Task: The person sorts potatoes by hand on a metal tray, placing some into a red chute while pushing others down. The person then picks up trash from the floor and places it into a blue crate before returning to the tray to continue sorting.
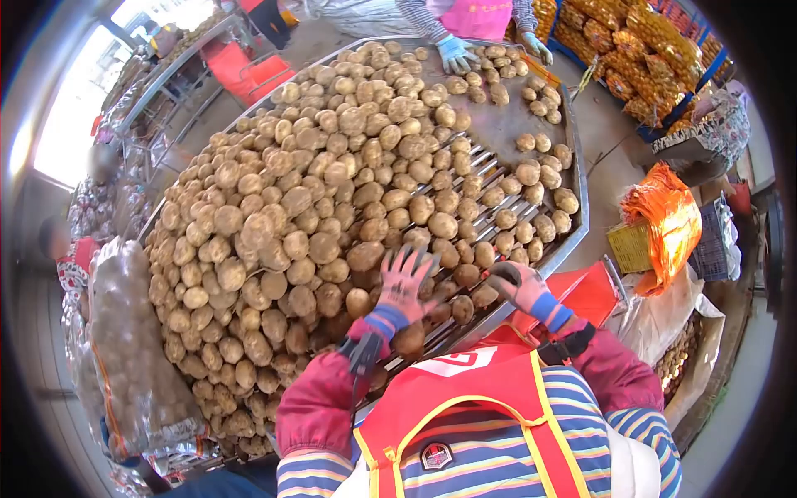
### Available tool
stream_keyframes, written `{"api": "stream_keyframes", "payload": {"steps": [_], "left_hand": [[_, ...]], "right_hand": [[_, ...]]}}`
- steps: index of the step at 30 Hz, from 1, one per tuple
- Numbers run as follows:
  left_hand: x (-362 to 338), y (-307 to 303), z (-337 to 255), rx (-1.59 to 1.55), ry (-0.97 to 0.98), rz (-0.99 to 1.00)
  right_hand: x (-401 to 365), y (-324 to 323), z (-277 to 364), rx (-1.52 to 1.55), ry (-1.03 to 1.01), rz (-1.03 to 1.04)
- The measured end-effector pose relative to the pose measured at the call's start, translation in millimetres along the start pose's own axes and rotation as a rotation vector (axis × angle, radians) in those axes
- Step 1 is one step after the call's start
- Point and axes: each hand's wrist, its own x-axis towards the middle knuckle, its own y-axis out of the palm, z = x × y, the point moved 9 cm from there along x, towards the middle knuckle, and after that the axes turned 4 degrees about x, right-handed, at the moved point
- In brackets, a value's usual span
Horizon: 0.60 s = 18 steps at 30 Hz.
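A large heap of potatoes (274, 216) covers most of a metal sorting table (579, 178) with a slatted grate. My left hand (404, 286), in a pink glove with grey fingertips, lies spread over potatoes near the table's front side. It holds nothing that I can see. At the right front edge is my right hand (525, 288), gloved the same way, its fingers pointing left and apart from the thumb. Loose potatoes (462, 309) lie on the slats between the hands. Beneath the right hand, a red chute (573, 295) hangs off the table's edge.
Across the table, a co-worker's blue-gloved hand (456, 55) rests by some potatoes. Filled net sacks (635, 50) are stacked at the back right. Orange net bags (664, 220) lie over a yellow crate (629, 247) on the right. A large filled sack (137, 349) stands at left.
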Motion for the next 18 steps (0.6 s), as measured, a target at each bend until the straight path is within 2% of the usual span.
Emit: {"api": "stream_keyframes", "payload": {"steps": [1,3,4,6,8,10,12,13,15,18], "left_hand": [[-6.7,18.3,-1.1,0.129,-0.013,0.217],[0.1,22.9,-10.7,0.185,0.029,0.285],[7.5,28.5,-13.5,0.179,0.029,0.3],[36.1,36.2,-4.9,0.224,-0.057,0.293],[73.2,43.0,1.0,0.2,0.035,0.303],[105.0,41.5,0.9,0.195,0.076,0.312],[131.9,32.4,-2.8,0.246,0.094,0.413],[144.7,34.8,-0.2,0.243,0.096,0.415],[167.3,44.5,-5.4,0.32,0.274,0.462],[214.6,44.3,2.1,0.28,0.258,0.4]], "right_hand": [[-6.1,-5.9,-12.8,0.0,0.009,-0.006],[-20.8,-14.9,-8.3,-0.705,-0.304,-0.233],[-12.5,-0.1,-34.8,-0.671,-0.241,-0.057],[-3.3,11.2,-31.5,-0.715,-0.229,-0.018],[18.7,17.7,-22.5,-0.782,-0.159,0.106],[43.4,12.9,-23.7,-0.741,-0.183,0.055],[75.2,2.6,-36.4,-0.772,-0.228,-0.056],[84.7,-11.2,-19.3,-0.854,-0.195,-0.026],[125.2,-36.6,-34.9,-0.851,-0.06,-0.054],[171.3,-72.7,-29.2,-0.887,-0.093,-0.109]]}}
